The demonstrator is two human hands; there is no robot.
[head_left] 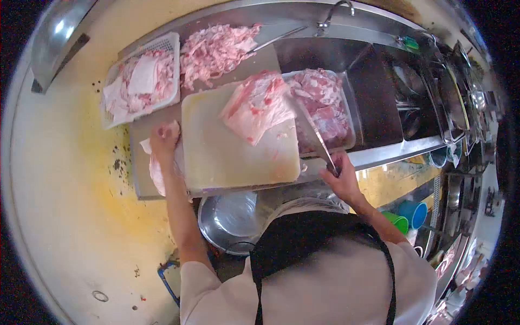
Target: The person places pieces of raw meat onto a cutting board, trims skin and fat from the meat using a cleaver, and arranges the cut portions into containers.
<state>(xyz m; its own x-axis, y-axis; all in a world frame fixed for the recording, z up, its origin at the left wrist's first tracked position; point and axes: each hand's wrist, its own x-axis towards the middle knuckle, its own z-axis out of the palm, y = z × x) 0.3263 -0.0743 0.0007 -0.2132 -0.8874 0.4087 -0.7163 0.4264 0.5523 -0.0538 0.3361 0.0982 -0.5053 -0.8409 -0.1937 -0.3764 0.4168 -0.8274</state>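
Note:
My right hand (pixel 339 172) is closed round the handle of a long knife (pixel 317 132), whose blade points away across the right edge of the white cutting board (pixel 216 157). Near the blade's far end, a large slab of raw meat with skin (pixel 257 111) lies on the board. Left of the board, my left hand (pixel 164 138) has its fingers curled closed; what they grip, if anything, I cannot make out. A pale piece of fatty skin (pixel 156 174) shows beneath and beside my left wrist.
A white perforated basket (pixel 176 67) holds skin and fat at the left. Fatty trimmings (pixel 216 51) are heaped behind the board, beside a sharpening steel (pixel 279 40). A tray (pixel 349 116) of meat stands at right. Below the counter sits a metal bowl (pixel 227 219); a faucet (pixel 324 24) rises behind.

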